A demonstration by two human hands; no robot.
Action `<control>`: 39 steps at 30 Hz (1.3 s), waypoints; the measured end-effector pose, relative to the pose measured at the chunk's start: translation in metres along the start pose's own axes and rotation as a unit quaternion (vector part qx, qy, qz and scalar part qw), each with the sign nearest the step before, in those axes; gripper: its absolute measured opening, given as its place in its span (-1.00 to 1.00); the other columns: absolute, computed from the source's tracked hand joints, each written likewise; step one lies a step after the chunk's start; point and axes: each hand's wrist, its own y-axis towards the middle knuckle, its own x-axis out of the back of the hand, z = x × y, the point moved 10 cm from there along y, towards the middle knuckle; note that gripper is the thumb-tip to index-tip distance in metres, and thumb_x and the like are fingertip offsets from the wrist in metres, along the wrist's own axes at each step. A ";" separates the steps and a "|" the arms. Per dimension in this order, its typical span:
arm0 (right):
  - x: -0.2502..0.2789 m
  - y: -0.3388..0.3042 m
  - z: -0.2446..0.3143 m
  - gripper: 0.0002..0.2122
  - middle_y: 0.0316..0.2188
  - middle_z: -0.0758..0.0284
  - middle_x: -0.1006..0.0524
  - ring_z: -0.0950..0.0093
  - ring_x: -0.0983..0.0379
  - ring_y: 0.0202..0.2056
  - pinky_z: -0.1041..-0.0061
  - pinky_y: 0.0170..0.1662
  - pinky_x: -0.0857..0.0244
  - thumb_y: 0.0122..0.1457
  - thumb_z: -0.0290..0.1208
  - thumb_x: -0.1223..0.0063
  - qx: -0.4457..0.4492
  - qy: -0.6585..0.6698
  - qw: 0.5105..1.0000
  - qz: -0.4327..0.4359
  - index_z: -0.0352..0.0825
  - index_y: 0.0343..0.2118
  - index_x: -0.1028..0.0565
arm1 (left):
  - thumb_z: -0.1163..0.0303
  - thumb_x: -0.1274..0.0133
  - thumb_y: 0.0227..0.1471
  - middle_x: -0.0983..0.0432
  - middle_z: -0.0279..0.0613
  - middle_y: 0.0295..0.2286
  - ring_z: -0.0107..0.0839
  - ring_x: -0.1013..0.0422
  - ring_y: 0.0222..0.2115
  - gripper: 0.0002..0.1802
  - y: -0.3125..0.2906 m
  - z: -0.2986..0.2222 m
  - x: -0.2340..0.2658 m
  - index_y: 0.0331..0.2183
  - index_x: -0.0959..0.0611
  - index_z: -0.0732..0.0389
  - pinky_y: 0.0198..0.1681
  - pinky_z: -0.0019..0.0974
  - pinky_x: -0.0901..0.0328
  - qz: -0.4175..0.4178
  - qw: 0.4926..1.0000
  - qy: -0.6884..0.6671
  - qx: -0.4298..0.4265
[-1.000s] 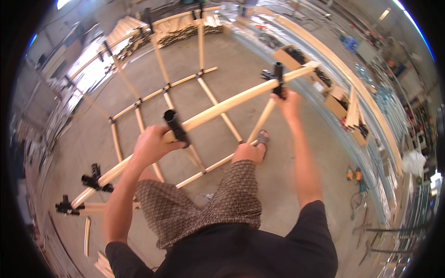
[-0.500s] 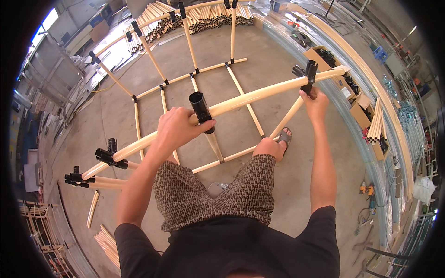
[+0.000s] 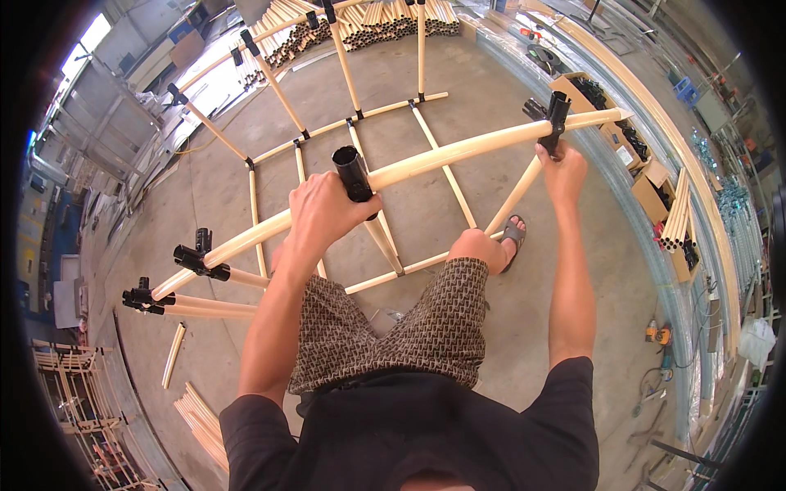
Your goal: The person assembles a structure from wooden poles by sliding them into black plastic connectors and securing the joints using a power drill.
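A long cream pipe (image 3: 458, 154) runs slantwise across in front of me, at the top of a partly built pipe frame. My left hand (image 3: 323, 209) is wrapped over this pipe, with the thumb against a black pipe connector (image 3: 352, 173) whose hollow end points up. Farther right, my right hand (image 3: 563, 172) closes round the lower end of another black connector (image 3: 557, 119), where a slanting cream upright (image 3: 516, 196) meets the pipe. More black connectors (image 3: 201, 255) sit toward the pipe's left end. My fingers partly hide the joints.
Beyond stands a joined pipe frame (image 3: 348, 78), its lower bars on the concrete floor (image 3: 491, 90). Stacked pipes (image 3: 397, 29) lie at the back. Connector boxes (image 3: 655, 192) and a cordless drill (image 3: 657, 333) are on the right; loose pipes (image 3: 201, 425) lie at lower left.
The whole view has shifted a little, so most things appear slightly higher and to the right. Both hands keep their holds; my left forearm has swung slightly inward.
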 end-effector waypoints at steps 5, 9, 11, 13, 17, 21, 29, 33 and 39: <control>0.001 0.002 0.003 -0.76 -0.44 0.13 -0.66 0.16 -0.63 -0.35 0.27 -0.26 -0.42 0.02 -0.30 -0.37 0.003 -0.016 1.000 0.000 -0.37 -0.34 -0.65 | -0.05 -0.25 -0.30 -0.57 -0.10 -0.67 -0.11 -0.54 -0.57 -0.55 0.004 0.011 -0.006 -0.60 -0.74 0.19 -0.43 -0.16 -0.39 0.014 1.000 -0.010 0.012; -0.004 0.004 0.001 -0.76 -0.43 0.14 -0.67 0.16 -0.63 -0.36 0.26 -0.27 -0.43 0.01 -0.29 -0.37 0.007 -0.024 1.000 0.005 -0.36 -0.35 -0.65 | -0.05 -0.24 -0.31 -0.56 -0.10 -0.66 -0.11 -0.54 -0.56 -0.55 0.006 0.013 -0.007 -0.59 -0.74 0.19 -0.41 -0.16 -0.39 0.032 0.999 -0.014 0.019; -0.005 0.004 0.000 -0.77 -0.41 0.14 -0.66 0.12 -0.62 -0.33 0.21 -0.24 -0.43 0.00 -0.29 -0.38 0.004 -0.029 1.000 0.008 -0.34 -0.36 -0.65 | -0.05 -0.24 -0.31 -0.57 -0.09 -0.65 -0.10 -0.55 -0.55 -0.55 0.005 0.012 -0.008 -0.58 -0.73 0.19 -0.40 -0.15 -0.39 0.038 0.999 -0.016 0.019; -0.003 0.004 0.001 -0.77 -0.41 0.13 -0.66 0.12 -0.62 -0.33 0.20 -0.24 -0.43 0.00 -0.29 -0.38 0.009 -0.042 0.999 0.005 -0.34 -0.35 -0.65 | -0.05 -0.24 -0.32 -0.57 -0.08 -0.64 -0.09 -0.55 -0.54 -0.55 0.005 0.010 -0.009 -0.57 -0.73 0.19 -0.39 -0.14 -0.39 0.041 0.999 -0.017 0.017; 0.004 -0.001 0.001 -0.77 -0.40 0.12 -0.66 0.10 -0.61 -0.30 0.18 -0.23 -0.43 -0.01 -0.32 -0.40 0.027 -0.025 0.999 -0.012 -0.33 -0.35 -0.65 | -0.05 -0.23 -0.32 -0.57 -0.04 -0.63 -0.04 -0.54 -0.53 -0.55 0.008 0.010 -0.015 -0.58 -0.71 0.19 -0.39 -0.12 -0.39 0.024 1.000 0.007 -0.004; -0.001 0.000 0.001 -0.77 -0.40 0.10 -0.66 0.08 -0.61 -0.29 0.17 -0.22 -0.42 -0.02 -0.36 -0.40 0.011 -0.007 1.000 0.009 -0.35 -0.33 -0.63 | -0.06 -0.22 -0.28 -0.56 -0.02 -0.64 -0.02 -0.54 -0.54 -0.54 0.000 0.009 -0.008 -0.58 -0.70 0.21 -0.40 -0.09 -0.39 -0.006 1.000 -0.005 -0.022; -0.008 -0.010 -0.014 -0.78 -0.38 0.08 -0.66 0.09 -0.62 -0.28 0.22 -0.21 -0.44 0.05 -0.42 -0.34 -0.024 0.035 0.999 -0.006 -0.40 -0.27 -0.60 | -0.07 -0.24 -0.21 -0.55 -0.03 -0.67 -0.05 -0.54 -0.56 -0.53 -0.004 -0.001 -0.006 -0.55 -0.73 0.20 -0.42 -0.11 -0.39 -0.023 0.999 0.038 -0.031; -0.013 -0.028 -0.028 -0.77 -0.34 0.09 -0.66 0.12 -0.63 -0.26 0.23 -0.21 -0.44 0.07 -0.42 -0.33 -0.027 0.077 0.995 -0.064 -0.41 -0.25 -0.58 | -0.13 -0.30 -0.15 -0.58 -0.07 -0.65 -0.09 -0.54 -0.57 -0.51 -0.011 -0.001 -0.013 -0.51 -0.75 0.17 -0.45 -0.12 -0.38 -0.011 0.998 0.017 -0.053; -0.016 -0.033 -0.026 -0.75 -0.35 0.12 -0.66 0.15 -0.63 -0.22 0.29 -0.17 -0.46 0.12 -0.41 -0.29 -0.032 0.119 0.989 -0.078 -0.41 -0.19 -0.57 | -0.11 -0.37 -0.13 -0.61 -0.11 -0.58 -0.13 -0.57 -0.51 -0.49 -0.016 -0.001 -0.018 -0.38 -0.72 0.15 -0.43 -0.14 -0.38 -0.007 0.993 0.022 -0.112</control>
